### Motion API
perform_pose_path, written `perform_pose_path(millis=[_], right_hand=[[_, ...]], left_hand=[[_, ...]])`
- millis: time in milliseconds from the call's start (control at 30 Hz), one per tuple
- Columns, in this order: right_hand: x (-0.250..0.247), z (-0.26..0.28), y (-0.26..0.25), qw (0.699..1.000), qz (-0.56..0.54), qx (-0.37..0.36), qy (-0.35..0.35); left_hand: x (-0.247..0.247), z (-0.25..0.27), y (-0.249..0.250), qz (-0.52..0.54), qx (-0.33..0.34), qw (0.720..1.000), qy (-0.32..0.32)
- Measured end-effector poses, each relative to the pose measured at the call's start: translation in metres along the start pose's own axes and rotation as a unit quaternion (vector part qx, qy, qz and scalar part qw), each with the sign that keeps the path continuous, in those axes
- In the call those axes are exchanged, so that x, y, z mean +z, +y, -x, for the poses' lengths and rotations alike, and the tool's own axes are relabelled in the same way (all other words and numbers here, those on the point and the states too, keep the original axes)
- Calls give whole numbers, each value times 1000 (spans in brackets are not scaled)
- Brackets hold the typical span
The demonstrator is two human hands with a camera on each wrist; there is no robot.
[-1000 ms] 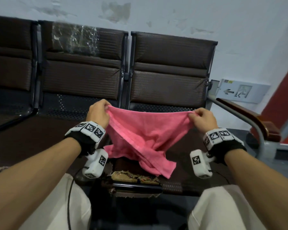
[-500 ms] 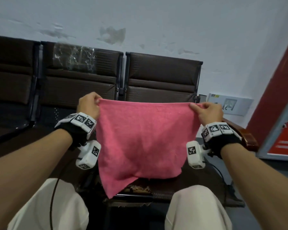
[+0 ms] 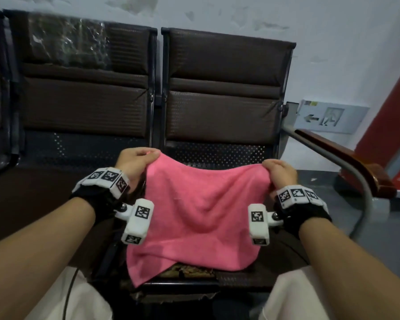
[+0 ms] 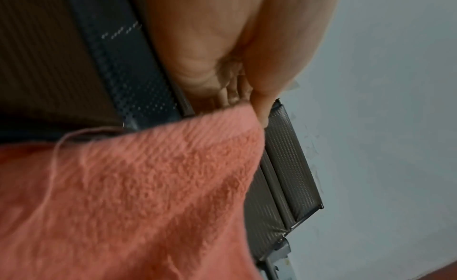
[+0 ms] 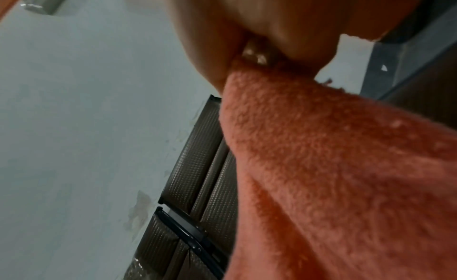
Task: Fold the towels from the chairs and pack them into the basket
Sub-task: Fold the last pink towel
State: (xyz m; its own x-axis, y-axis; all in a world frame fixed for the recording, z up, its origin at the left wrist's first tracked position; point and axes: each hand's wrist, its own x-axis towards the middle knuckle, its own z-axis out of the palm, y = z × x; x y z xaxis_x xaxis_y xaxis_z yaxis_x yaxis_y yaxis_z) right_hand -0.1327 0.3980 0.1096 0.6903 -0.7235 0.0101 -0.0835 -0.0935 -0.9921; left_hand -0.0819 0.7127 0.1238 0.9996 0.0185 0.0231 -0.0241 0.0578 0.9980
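Pink towel [image 3: 201, 213] hangs spread btwn both hands over the right-most seat [image 3: 275, 257] of the bench, its lower edge draped at the seat's front edge. Left hand [image 3: 134, 165] pinches one top corner, right hand [image 3: 280, 172] pinches the other; fingers curled tight on cloth in both wrist views. To do it well, I'd say: keep top edge taut & level, lay the cloth flat on the seat, then bring corners together evenly. Count: 1 towel, 2 hands, 3 seat backs visible. Basket not in view.
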Motion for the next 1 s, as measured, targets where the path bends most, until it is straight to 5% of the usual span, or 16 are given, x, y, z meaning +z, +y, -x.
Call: perform_pose_path(millis=[167, 300, 433, 533, 633, 767, 1000], right_hand=[[30, 16, -6, 980, -114, 17, -165], [38, 31, -14, 927, -137, 28, -349], [43, 32, -1, 887, -104, 38, -449], [51, 29, 12, 895, 126, -105, -414], [62, 30, 12, 847, 284, -272, -358], [79, 37, 6, 856, 175, -268, -406], [90, 40, 20, 853, 192, -295, -385]], left_hand=[[24, -4, -18, 23, 0, 1000, -9], [33, -11, -25, 24, 5, 1000, -8], [38, -16, -36, 3, -60, 996, -62], [37, -19, -41, -23, -78, 992, -97], [33, -18, -44, -40, -58, 992, -107], [31, -17, -42, -43, -44, 993, -100], [43, -5, -46, -48, -74, 984, -156]])
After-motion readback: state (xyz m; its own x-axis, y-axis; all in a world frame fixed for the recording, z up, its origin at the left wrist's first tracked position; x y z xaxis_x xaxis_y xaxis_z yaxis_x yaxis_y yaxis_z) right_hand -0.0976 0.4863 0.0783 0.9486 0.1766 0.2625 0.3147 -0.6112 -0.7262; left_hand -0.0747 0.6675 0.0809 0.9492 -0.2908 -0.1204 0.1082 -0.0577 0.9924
